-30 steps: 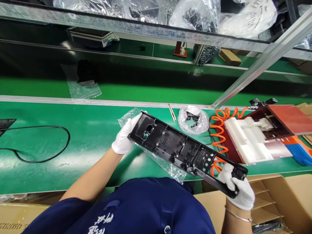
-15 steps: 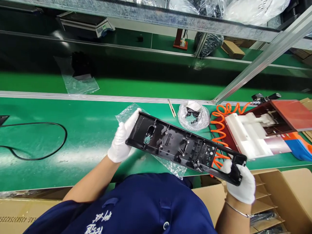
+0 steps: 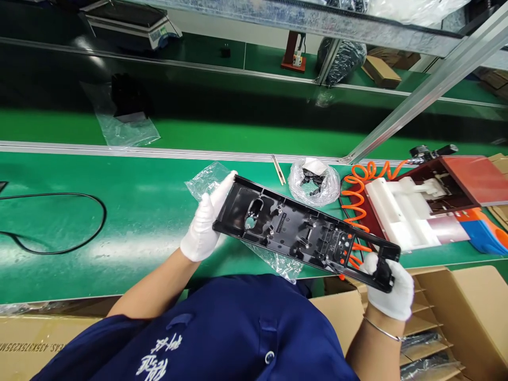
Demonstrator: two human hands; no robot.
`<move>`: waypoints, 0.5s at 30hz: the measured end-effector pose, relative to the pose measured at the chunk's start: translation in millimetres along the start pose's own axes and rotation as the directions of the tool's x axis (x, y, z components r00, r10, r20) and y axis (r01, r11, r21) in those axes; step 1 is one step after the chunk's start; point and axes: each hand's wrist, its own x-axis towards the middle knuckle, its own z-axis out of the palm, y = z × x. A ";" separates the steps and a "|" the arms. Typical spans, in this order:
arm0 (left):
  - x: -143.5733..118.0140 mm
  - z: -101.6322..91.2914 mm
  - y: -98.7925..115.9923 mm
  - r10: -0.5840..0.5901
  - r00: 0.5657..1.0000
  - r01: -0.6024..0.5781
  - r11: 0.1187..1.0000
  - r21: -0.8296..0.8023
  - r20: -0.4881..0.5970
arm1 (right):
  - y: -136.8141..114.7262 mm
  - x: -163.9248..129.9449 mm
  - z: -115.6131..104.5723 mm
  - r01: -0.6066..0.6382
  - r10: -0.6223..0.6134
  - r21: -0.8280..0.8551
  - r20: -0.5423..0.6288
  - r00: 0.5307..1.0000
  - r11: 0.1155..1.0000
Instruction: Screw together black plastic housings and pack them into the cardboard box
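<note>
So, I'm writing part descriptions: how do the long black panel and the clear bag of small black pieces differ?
The black panel is held by the left hand and right hand; the clear bag rests on the green bench. The panel is long and narrow; the bag is roundish. The panel is opaque; the bag is see-through. Black shows in both.

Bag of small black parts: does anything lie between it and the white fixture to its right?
Yes: in the head view, the orange coiled hose runs between the clear bag and the white fixture.
</note>
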 end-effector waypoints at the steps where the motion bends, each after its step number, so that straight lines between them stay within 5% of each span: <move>1: 0.5 -0.7 -0.4 0.002 1.000 -0.002 1.000 -0.022 0.007 | 1.4 0.8 -1.6 0.008 -0.009 0.004 0.016 1.000 1.000; 9: 2.1 -6.7 -3.7 0.058 0.998 -0.061 0.983 -0.175 -0.023 | 12.9 6.8 -3.0 0.034 -0.042 0.094 0.085 0.995 0.995; 15: 6.0 -14.0 0.1 0.070 0.992 -0.086 0.984 -0.156 -0.103 | -9.9 -4.0 10.7 -0.041 -0.003 0.268 0.163 0.987 0.962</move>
